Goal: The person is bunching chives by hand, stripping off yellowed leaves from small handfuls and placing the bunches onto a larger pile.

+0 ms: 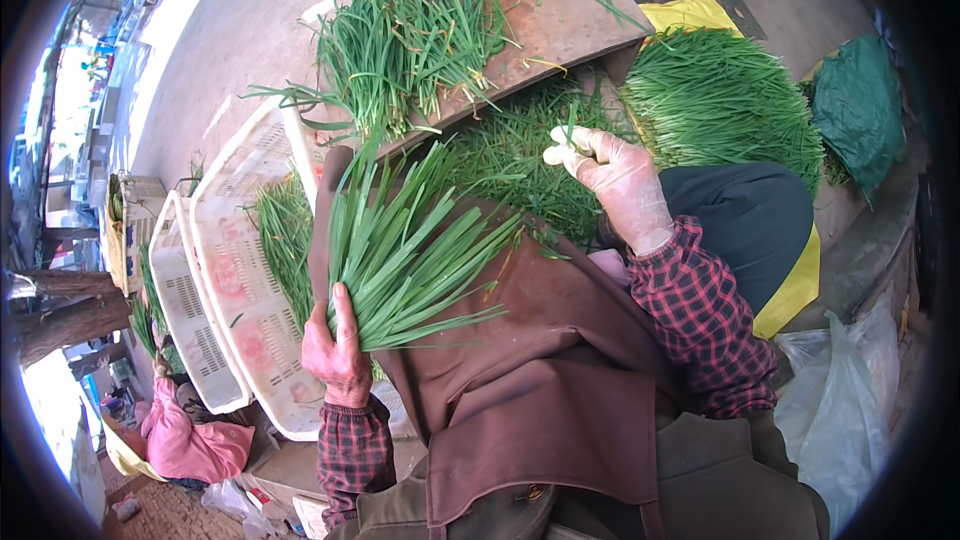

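Observation:
My left hand (338, 355), bare, is closed round the base of a bunch of garlic chives (415, 250). The long flat leaves fan up and to the right across my brown apron (530, 340). To the right, my right hand (618, 185) wears a thin whitish glove with pale-wrapped fingertips. Its thumb and finger pinch a short green chive leaf (571, 125), held apart from the bunch. Below that hand lies a loose heap of chive scraps (530, 165). A tangled pile of chives (410, 50) rests on the board (550, 0) beyond.
Neatly laid chives (720, 100) lie at the right on yellow sacking (690, 13), near a green bag (860, 115). White perforated crates (235, 260) stand at my left, one holding chives. Clear plastic (840, 400) lies lower right. A person in pink (200, 440) sits far left.

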### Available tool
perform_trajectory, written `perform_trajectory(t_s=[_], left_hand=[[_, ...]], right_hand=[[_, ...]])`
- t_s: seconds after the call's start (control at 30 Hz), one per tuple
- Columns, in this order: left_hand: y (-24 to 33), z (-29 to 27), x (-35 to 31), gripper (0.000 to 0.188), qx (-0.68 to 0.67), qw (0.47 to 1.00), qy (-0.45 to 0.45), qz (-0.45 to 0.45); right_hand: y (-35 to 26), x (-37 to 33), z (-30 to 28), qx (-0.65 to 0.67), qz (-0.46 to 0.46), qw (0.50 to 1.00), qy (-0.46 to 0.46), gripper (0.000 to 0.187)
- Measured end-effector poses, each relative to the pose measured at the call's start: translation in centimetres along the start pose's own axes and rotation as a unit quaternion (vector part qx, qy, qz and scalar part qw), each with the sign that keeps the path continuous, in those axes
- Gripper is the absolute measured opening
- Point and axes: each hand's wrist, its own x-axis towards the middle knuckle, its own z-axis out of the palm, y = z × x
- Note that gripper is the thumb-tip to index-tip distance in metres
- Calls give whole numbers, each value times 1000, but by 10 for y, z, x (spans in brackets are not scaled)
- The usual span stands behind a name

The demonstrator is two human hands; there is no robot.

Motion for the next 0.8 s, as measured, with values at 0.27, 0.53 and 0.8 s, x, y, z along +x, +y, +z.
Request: perform_trajectory(t_s=[0.27, 0.53, 0.8], left_hand=[[-2, -2, -14, 43, -4, 1000, -4, 25], [4, -5, -12, 40, -12, 999, -24, 47], [4, -4, -7, 37, -10, 997, 17, 74]], right_hand=[[-27, 1, 6, 3, -86, 995, -59, 20], [-22, -2, 42, -90, -150, 952, -252, 20], [-6, -19, 63, 113, -44, 991, -63, 10]])
